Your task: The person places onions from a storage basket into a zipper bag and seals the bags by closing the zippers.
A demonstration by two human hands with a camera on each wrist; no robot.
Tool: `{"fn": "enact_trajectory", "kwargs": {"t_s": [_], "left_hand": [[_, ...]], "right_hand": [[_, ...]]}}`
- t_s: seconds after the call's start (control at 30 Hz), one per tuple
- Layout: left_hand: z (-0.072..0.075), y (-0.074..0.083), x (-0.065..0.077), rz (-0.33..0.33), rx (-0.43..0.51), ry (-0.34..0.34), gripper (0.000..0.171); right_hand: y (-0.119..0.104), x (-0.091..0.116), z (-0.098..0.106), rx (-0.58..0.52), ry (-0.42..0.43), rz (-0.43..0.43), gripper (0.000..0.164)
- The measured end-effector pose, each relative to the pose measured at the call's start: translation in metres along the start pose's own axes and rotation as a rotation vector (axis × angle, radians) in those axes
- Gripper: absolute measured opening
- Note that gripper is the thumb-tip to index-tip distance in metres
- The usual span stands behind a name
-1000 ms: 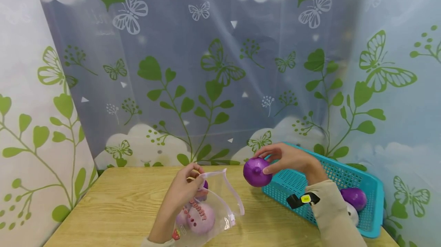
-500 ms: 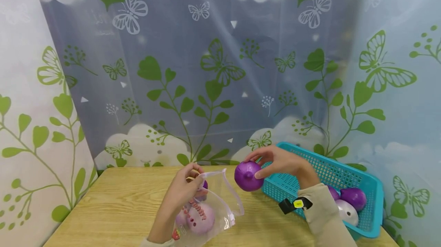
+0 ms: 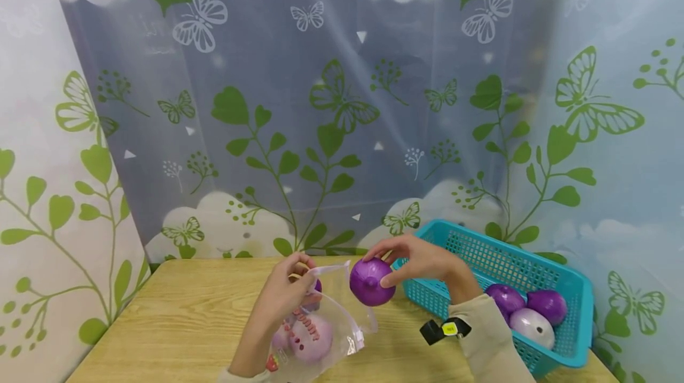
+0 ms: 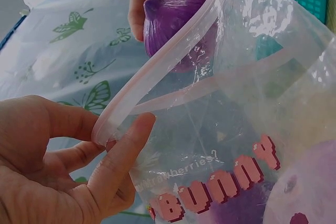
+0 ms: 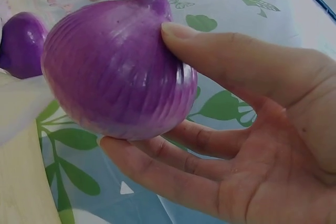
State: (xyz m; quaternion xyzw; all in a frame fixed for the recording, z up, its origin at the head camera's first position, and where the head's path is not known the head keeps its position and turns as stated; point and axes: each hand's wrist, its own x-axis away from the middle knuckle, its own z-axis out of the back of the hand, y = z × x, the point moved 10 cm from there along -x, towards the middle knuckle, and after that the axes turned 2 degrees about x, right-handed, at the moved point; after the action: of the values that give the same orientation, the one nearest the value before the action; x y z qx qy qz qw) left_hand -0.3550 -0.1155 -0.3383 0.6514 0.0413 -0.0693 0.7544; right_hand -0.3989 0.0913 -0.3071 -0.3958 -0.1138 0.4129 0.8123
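A purple onion [image 3: 369, 285], glossy and ribbed, is gripped between the thumb and fingers of my right hand [image 3: 422, 264]. It hovers at the mouth of a clear zip bag [image 3: 333, 312] with a pink-white zip edge. My left hand [image 3: 283, 291] pinches that edge at its left corner, and the bag's mouth gapes. Inside the bag sit a pale pink-purple round thing [image 3: 312, 338] and a purple onion [image 5: 23, 44], partly hidden by the left hand in the head view. Red "BUNNY" lettering [image 4: 220, 184] runs across the bag in the left wrist view.
A turquoise perforated basket [image 3: 579, 312] stands at the right of the wooden table [image 3: 203, 306]. It holds purple onions [image 3: 547, 307] and a whitish one [image 3: 533, 328] with a dark spot. A patterned curtain [image 3: 240, 104] hangs right behind the table.
My right hand has carried the onion left and slightly down, from beside the basket to the bag's mouth. More onions in the basket have come into view. The left hand has stayed put.
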Motion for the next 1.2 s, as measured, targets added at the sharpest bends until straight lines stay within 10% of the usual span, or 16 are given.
{"fn": "enact_trajectory", "kwargs": {"t_s": [1.2], "left_hand": [[-0.003,0.001,0.001,-0.002,-0.032,0.002,0.006]], "right_hand": [[-0.003,0.015,-0.023,0.021,0.108,-0.026,0.043]]}}
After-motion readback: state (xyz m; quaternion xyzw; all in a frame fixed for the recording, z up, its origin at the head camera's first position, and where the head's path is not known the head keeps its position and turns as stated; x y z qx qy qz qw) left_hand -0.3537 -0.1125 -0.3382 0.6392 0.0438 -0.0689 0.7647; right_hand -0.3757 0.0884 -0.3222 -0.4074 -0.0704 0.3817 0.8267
